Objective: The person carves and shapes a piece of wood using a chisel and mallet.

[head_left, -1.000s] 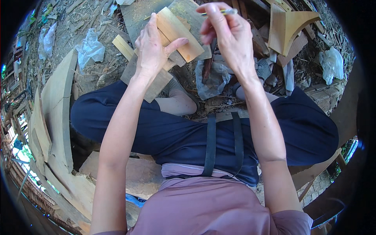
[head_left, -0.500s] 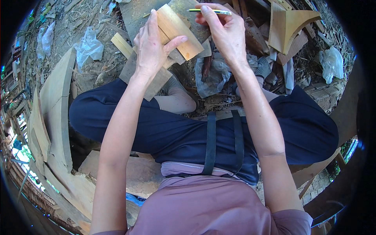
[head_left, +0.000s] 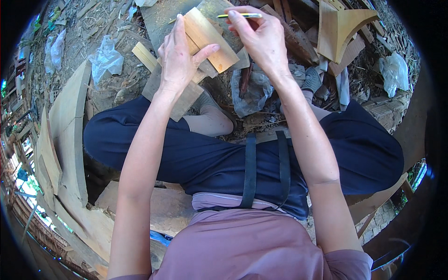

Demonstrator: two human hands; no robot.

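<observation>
Several wood offcuts (head_left: 343,28) around hands

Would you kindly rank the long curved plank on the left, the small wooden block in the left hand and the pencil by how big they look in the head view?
1. Curved plank, largest by far.
2. Wooden block, held in the left hand.
3. Pencil, pinched by the right hand, smallest.

Outdoor woodworking yard, bare dirt ground (head_left: 70,28) strewn with wood offcuts (head_left: 144,55), curved sawn planks (head_left: 70,135) stacked at the left edge, shaped wooden bracket (head_left: 343,28), crumpled plastic bags (head_left: 105,58)
</observation>
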